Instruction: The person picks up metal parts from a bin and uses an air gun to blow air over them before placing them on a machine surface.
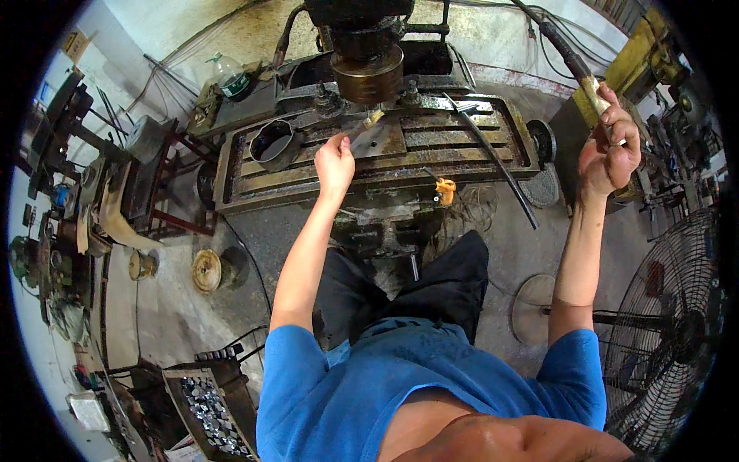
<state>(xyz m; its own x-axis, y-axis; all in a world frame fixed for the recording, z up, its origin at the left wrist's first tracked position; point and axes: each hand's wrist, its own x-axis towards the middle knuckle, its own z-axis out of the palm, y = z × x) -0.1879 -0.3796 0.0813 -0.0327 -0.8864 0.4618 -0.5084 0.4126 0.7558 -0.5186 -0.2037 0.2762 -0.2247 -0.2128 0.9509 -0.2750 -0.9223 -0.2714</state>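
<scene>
My left hand (336,165) is closed around the handle of a small brush (372,119). The brush's pale bristles point up toward the round spindle head (368,73) of a drilling or milling machine. Beneath the brush lies a flat metal plate (385,142) on the slotted machine table (250,185). To the left of that hand stands a cut-open can (275,145) with dark liquid in it. Raised at the right, my right hand (610,152) grips the light-coloured end of a long dark lever (566,54) that slants down from the machine.
A long metal bar (500,158) lies across the table's right part and sticks out past its front edge. An orange tool (444,189) hangs at that edge. A large caged fan (670,331) stands at the right. A crate of metal pieces (209,412) sits lower left.
</scene>
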